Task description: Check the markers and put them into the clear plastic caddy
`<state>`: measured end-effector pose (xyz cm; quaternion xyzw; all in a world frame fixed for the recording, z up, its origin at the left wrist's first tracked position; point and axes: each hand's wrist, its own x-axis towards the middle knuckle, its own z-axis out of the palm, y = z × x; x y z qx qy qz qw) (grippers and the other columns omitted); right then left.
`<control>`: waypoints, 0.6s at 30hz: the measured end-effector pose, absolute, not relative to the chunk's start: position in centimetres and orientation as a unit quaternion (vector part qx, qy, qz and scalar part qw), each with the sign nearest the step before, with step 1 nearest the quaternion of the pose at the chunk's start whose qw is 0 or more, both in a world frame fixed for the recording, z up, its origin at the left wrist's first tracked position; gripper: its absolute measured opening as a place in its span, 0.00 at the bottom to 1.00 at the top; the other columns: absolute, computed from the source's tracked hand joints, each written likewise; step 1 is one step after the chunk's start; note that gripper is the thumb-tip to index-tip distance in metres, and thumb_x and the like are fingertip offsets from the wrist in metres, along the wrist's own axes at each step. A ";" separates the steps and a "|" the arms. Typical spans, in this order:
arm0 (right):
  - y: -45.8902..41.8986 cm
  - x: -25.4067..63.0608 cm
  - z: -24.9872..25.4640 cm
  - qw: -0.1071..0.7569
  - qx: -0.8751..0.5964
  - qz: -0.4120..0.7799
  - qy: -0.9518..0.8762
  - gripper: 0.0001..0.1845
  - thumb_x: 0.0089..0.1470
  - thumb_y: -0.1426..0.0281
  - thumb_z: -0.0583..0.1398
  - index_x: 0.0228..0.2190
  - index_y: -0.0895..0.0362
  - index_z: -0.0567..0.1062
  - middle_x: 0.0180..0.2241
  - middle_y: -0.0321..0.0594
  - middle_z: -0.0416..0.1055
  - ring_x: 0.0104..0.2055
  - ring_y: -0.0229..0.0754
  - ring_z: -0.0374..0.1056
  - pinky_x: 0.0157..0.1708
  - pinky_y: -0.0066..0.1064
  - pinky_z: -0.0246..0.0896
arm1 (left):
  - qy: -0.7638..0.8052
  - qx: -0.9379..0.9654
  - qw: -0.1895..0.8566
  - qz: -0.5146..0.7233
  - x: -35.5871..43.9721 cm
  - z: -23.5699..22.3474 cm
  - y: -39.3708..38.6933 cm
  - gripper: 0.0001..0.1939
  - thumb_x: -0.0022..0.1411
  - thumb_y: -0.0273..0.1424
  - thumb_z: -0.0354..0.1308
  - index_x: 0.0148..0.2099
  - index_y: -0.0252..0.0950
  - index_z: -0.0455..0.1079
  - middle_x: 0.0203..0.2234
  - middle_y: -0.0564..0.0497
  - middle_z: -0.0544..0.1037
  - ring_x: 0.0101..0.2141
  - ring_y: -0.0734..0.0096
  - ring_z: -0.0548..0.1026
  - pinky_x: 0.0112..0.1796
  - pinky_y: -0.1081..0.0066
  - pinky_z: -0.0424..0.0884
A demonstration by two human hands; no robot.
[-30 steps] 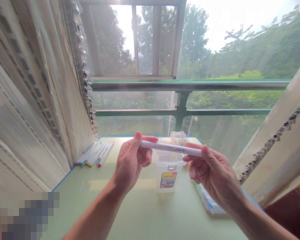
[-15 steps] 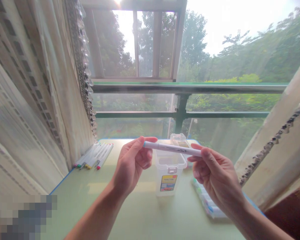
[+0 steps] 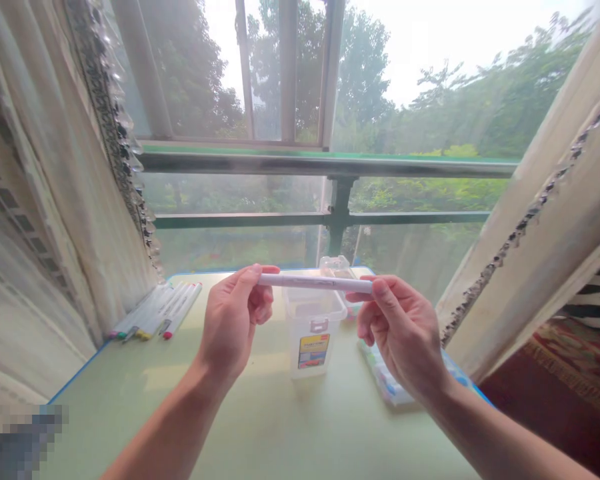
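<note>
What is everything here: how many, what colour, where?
table: 1, pale green, below
held marker: 1, white, at centre
loose markers: several, white, coloured ends, table left
box: 1, clear, yellow-labelled, mid-table
plastic piece: 1, clear, behind box
pack: 1, white with blue, table right
curtains: 2, cream, both sides
railing: 1, dark green, beyond table
window frame: 1, grey, top
trees: several, green, outside
fabrics: count unclear, red and black-white, far right
blur: 1, grey, lower left
left hand: 1, bare, holding marker's left end
right hand: 1, bare, holding marker's right end

Marker (image 3: 314, 283) print blurred (unreadable), forearms (image 3: 167, 420) cropped
</note>
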<state>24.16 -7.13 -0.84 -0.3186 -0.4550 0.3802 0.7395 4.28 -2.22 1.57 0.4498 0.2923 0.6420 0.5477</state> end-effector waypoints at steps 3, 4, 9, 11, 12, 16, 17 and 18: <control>-7.0 24.2 -0.9 0.745 -0.327 0.363 -0.454 0.16 0.56 0.58 0.70 0.33 0.58 0.78 0.27 0.41 0.82 0.14 0.33 0.67 0.11 0.22 0.58 | 0.287 0.450 0.550 0.642 4.3 1.5 -2.2 0.14 0.58 0.37 0.66 0.36 0.29 0.79 0.16 0.56 0.68 0.17 0.81 0.59 0.19 0.77 0.55; -7.0 24.2 -0.9 0.746 -0.329 0.359 -0.454 0.16 0.57 0.58 0.70 0.34 0.58 0.78 0.27 0.41 0.82 0.14 0.33 0.67 0.11 0.22 0.58 | 0.285 0.449 0.552 0.642 4.3 1.5 -2.2 0.14 0.59 0.37 0.65 0.35 0.29 0.79 0.16 0.55 0.68 0.17 0.81 0.59 0.19 0.77 0.55; -7.1 24.3 -1.0 0.750 -0.330 0.346 -0.457 0.14 0.58 0.58 0.69 0.34 0.57 0.79 0.27 0.39 0.81 0.15 0.33 0.67 0.12 0.22 0.58 | 0.272 0.447 0.565 0.638 4.3 1.5 -2.5 0.13 0.58 0.37 0.65 0.35 0.30 0.80 0.14 0.55 0.67 0.17 0.80 0.58 0.19 0.76 0.54; -7.1 24.3 -0.9 0.751 -0.329 0.346 -0.455 0.14 0.58 0.59 0.69 0.35 0.57 0.79 0.27 0.39 0.81 0.15 0.33 0.68 0.12 0.22 0.59 | 0.261 0.449 0.571 0.636 4.3 1.6 -2.6 0.13 0.58 0.37 0.65 0.35 0.30 0.80 0.14 0.55 0.67 0.17 0.79 0.59 0.20 0.76 0.54; -7.1 24.3 -0.9 0.752 -0.329 0.347 -0.454 0.14 0.59 0.59 0.69 0.35 0.57 0.79 0.27 0.39 0.81 0.15 0.33 0.68 0.12 0.22 0.59 | 0.255 0.451 0.575 0.633 4.2 1.7 -2.7 0.13 0.58 0.37 0.65 0.35 0.29 0.81 0.14 0.55 0.67 0.17 0.79 0.60 0.20 0.75 0.54; -7.0 24.4 -0.8 0.751 -0.333 0.346 -0.453 0.13 0.59 0.59 0.68 0.36 0.57 0.80 0.26 0.39 0.80 0.15 0.33 0.68 0.12 0.22 0.59 | 0.245 0.453 0.593 0.618 4.1 1.8 -2.8 0.13 0.57 0.36 0.65 0.36 0.30 0.81 0.15 0.54 0.67 0.17 0.78 0.61 0.20 0.75 0.54; -7.0 24.5 -0.8 0.751 -0.335 0.344 -0.454 0.13 0.59 0.60 0.69 0.36 0.57 0.80 0.26 0.39 0.80 0.15 0.33 0.68 0.12 0.22 0.59 | 0.248 0.452 0.596 0.615 4.1 1.8 -2.8 0.13 0.57 0.36 0.64 0.36 0.30 0.81 0.15 0.54 0.67 0.17 0.78 0.61 0.21 0.75 0.54; -6.9 24.5 -0.9 0.751 -0.336 0.341 -0.455 0.13 0.58 0.60 0.69 0.36 0.57 0.80 0.26 0.38 0.80 0.15 0.33 0.68 0.12 0.23 0.59 | 0.251 0.452 0.597 0.613 4.1 1.8 -2.8 0.13 0.57 0.36 0.64 0.35 0.30 0.80 0.15 0.54 0.67 0.17 0.78 0.61 0.21 0.75 0.54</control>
